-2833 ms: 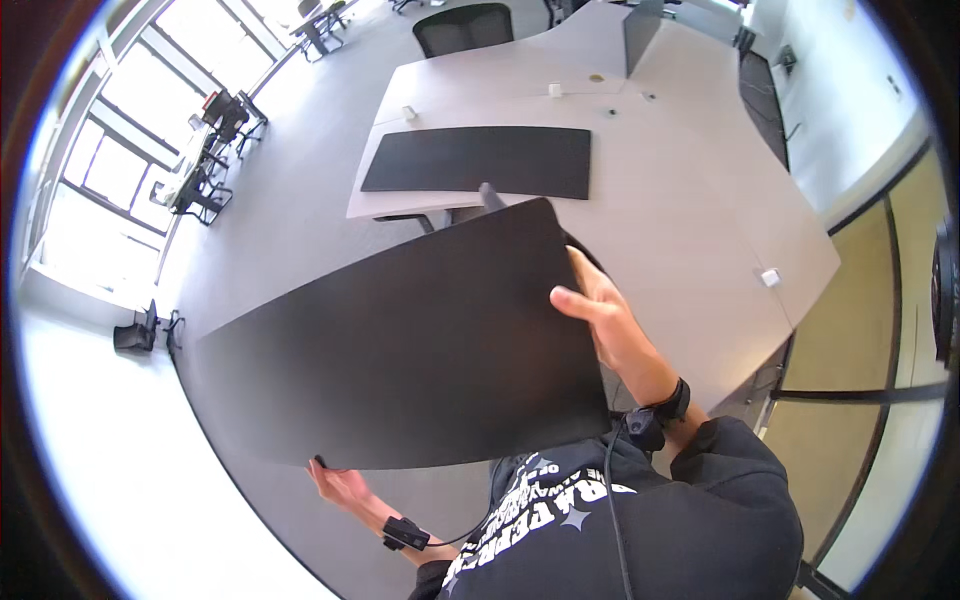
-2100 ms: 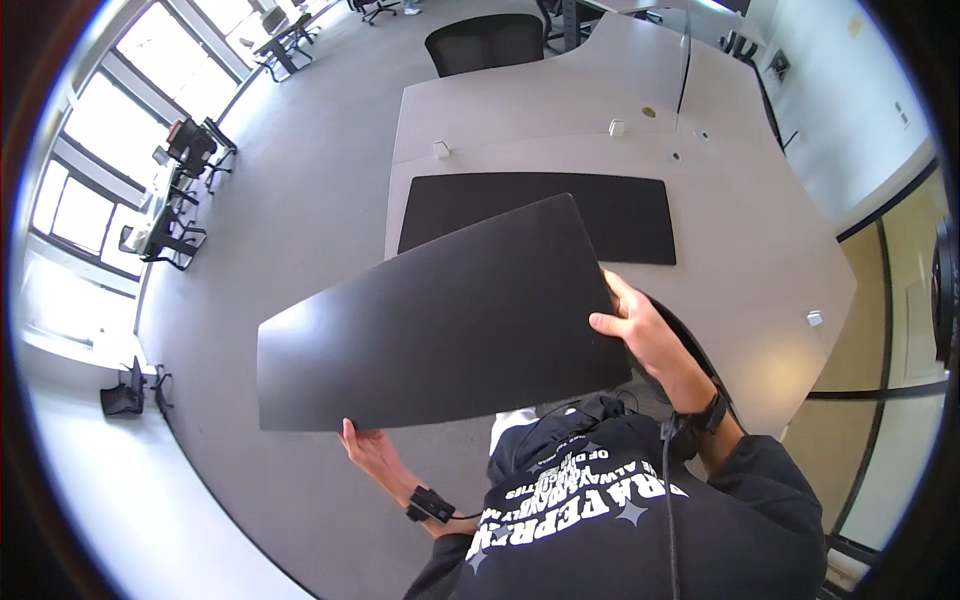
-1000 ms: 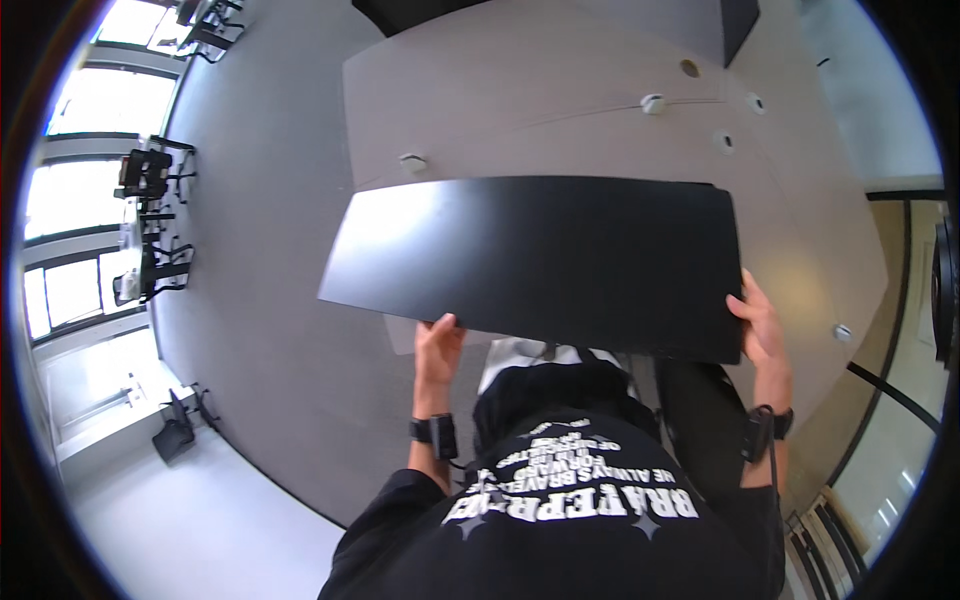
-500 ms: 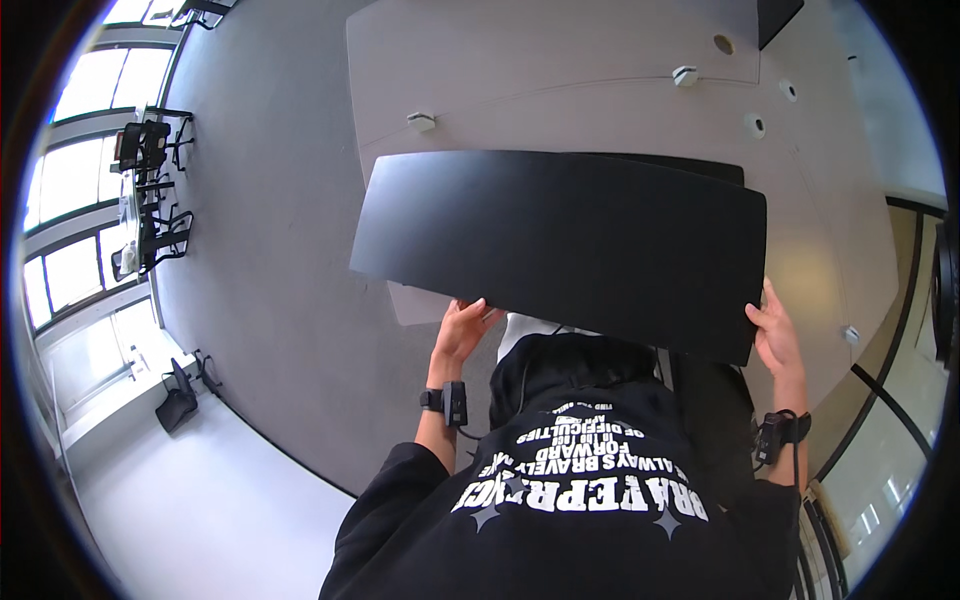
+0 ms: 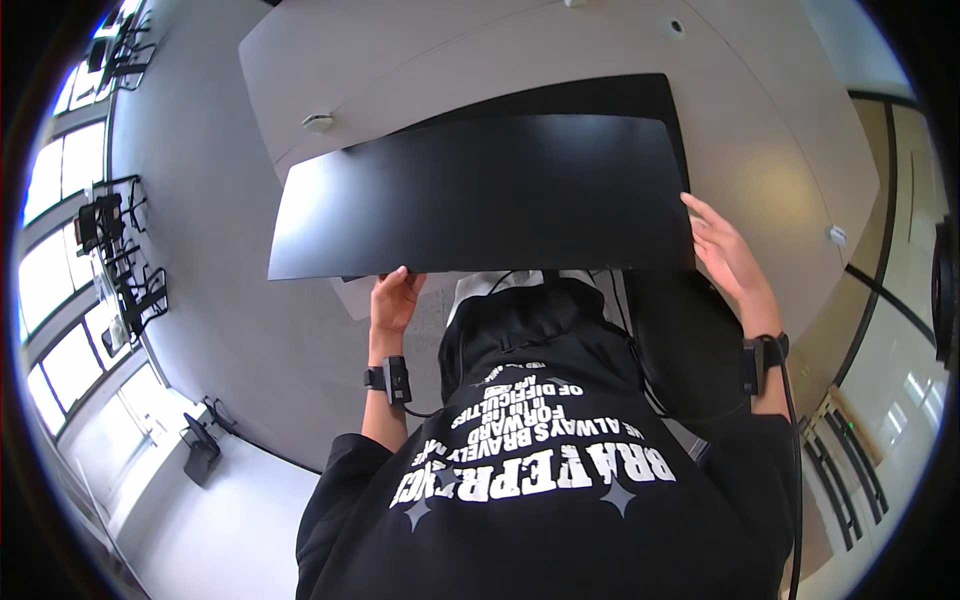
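Observation:
A large black flat panel (image 5: pixel 480 200) spans the space in front of me, its long near edge close to my body. My left hand (image 5: pixel 396 298) grips that near edge left of the middle, thumb on top and fingers mostly hidden underneath. At the panel's right end, my right hand (image 5: pixel 728 255) holds the short edge, with its index finger stretched along the side and the other fingers bent against it. Beneath lies a second black panel (image 5: pixel 620 95), showing past the far and right edges of the upper one. Whether the two panels touch is hidden.
A wide light-coloured table (image 5: pixel 780 150) lies under the panels. Small white fittings stand on it, one at the left (image 5: pixel 318 122) and one at the right (image 5: pixel 837 236). Beside my right leg is a black seat (image 5: pixel 690 340). A cable (image 5: pixel 792 450) runs down my right arm.
The upper panel and both hands have shifted left in view, and the panel's tilt has levelled out. More of the lower panel shows. My right hand has moved up along the short edge.

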Demonstrator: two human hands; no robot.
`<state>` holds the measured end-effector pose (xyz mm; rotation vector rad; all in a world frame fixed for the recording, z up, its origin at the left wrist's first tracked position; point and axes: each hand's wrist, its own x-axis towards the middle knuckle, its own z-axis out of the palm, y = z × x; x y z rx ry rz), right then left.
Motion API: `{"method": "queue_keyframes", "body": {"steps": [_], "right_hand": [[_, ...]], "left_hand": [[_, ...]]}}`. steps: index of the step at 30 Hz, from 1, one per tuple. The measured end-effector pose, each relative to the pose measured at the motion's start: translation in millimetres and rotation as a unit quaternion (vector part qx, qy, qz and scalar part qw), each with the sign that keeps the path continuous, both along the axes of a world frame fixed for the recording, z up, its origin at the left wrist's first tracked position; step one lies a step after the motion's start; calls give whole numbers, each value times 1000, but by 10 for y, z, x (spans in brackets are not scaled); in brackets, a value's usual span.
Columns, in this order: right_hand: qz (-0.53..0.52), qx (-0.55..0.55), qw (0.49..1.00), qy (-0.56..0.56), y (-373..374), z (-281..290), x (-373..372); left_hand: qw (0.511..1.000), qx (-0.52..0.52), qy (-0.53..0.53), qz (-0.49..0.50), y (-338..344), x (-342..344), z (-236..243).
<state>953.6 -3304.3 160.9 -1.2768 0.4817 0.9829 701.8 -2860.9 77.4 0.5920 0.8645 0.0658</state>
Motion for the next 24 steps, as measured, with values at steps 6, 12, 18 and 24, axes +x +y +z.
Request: {"method": "queue_keyframes", "body": {"steps": [6,12,18,24], "right_hand": [[26,31,999,-21,-85,-89,27],[52,-13,998,-28,-97,-189,52],[96,-78,990,-67,-122,-65,19],[115,-125,971,-167,-146,375,65]], "left_hand": [[999,14,44,-23,87,77,-30],[996,30,76,22,22,271,59],[991,77,99,38,-71,333,1],[995,64,69,26,-53,243,-116]]}}
